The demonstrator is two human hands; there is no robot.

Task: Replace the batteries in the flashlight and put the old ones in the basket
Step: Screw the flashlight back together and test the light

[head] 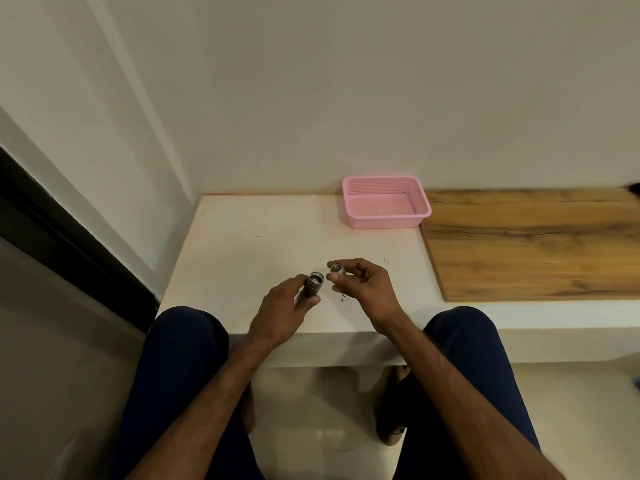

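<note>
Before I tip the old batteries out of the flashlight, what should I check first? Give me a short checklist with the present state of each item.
1. Is the cap off the flashlight? Ok: the right hand pinches it, apart from the body.
2. Is the flashlight held firmly? Ok: the left hand grips the body, open end facing up.
3. Are the old batteries inside? Cannot tell: the opening is too small to read.
4. Is the basket ready? Ok: it stands upright at the back of the table, apart from both hands.
5. Are new batteries at hand? Cannot tell: none shows in this view.
</note>
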